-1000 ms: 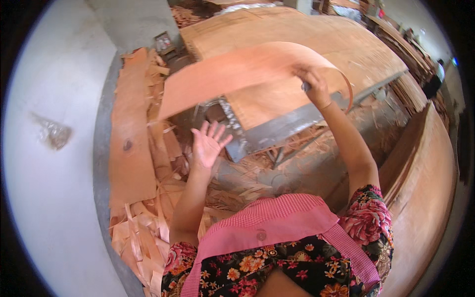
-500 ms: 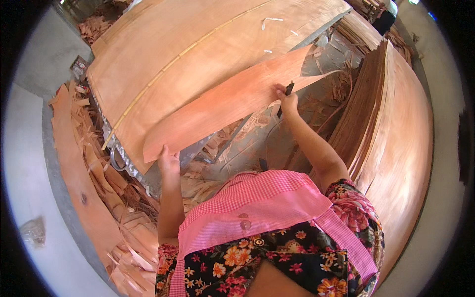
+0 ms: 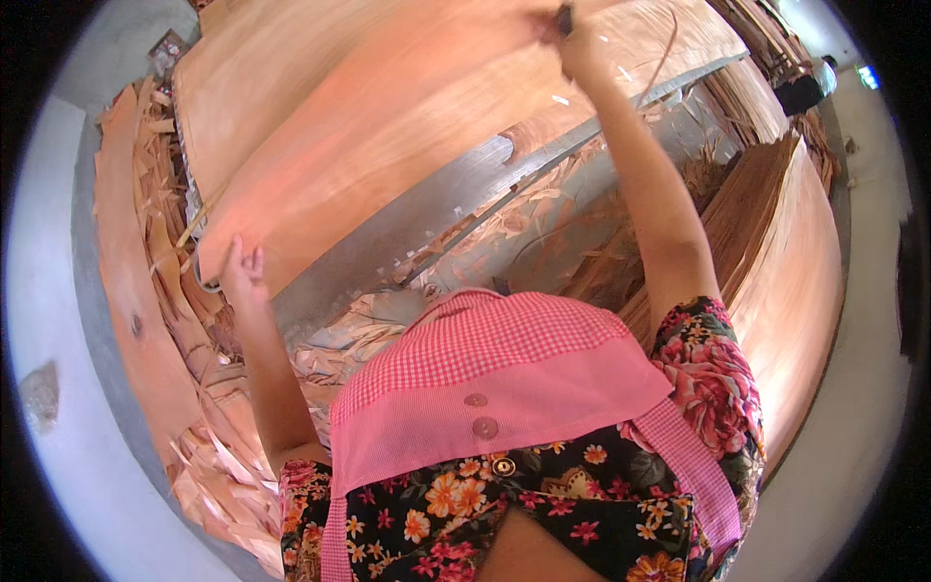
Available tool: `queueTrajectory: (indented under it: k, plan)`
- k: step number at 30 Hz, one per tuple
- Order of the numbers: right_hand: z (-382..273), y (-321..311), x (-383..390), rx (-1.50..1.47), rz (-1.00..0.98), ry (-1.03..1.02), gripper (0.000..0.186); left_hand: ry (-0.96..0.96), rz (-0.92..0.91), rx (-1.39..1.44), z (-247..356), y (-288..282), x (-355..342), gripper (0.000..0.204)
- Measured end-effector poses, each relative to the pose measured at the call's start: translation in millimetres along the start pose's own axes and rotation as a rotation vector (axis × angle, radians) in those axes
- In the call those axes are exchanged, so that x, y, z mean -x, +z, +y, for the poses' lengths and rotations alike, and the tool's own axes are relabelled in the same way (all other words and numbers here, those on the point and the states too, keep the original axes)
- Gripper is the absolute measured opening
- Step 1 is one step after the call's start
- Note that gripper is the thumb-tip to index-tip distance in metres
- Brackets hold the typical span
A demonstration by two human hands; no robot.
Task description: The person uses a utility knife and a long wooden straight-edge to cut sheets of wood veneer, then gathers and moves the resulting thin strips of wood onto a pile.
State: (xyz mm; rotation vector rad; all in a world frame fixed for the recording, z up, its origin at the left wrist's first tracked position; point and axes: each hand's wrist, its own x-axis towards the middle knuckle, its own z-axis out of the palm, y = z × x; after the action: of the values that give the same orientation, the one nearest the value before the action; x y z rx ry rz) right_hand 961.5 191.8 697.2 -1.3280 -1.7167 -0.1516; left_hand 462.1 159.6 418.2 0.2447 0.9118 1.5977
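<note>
A long reddish strip of wood veneer (image 3: 325, 165) stretches slantwise between my hands over the large veneer sheets. My left hand (image 3: 245, 275) pinches its near left end, with the fingertips on the edge. Far out to the right, my right hand (image 3: 579, 50) is closed round a dark narrow tool (image 3: 564, 17), beside the far end of the strip. Motion smears that hand and the strip there, so the tool's kind and the grip on the wood are unclear. Beneath lies a wide pale veneer sheet (image 3: 233, 68) on a grey metal-edged table (image 3: 427, 194).
A tall stack of veneer sheets (image 3: 786, 262) stands on the right. Torn veneer scraps (image 3: 364, 325) litter the floor in front of the table. Along the left wall (image 3: 44, 252) lean a long veneer piece (image 3: 131, 291) and more scraps. A thin bamboo strip (image 3: 199, 221) pokes out at the table's left.
Both hands have moved farther out, the left one leftward and the right one up and away, carrying the veneer strip over the sheets. More of the table's grey top shows.
</note>
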Motion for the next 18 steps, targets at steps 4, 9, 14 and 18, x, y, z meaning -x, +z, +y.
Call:
queueTrajectory:
  k: [4,9,14,18]
  plan:
    - [31,60,104,0.350,-0.299,0.277,0.010,-0.003,0.024,-0.208,-52,-70,25,0.019]
    - [86,87,195,0.323,-0.140,0.324,0.023,0.038,0.297,-0.176,-99,-94,58,0.023]
    - [104,93,184,0.212,-0.338,0.455,0.022,0.250,0.236,-0.143,-87,-90,65,0.034]
    - [41,112,207,-0.024,-0.314,0.646,0.032,0.329,0.310,-0.257,-41,-128,63,0.071]
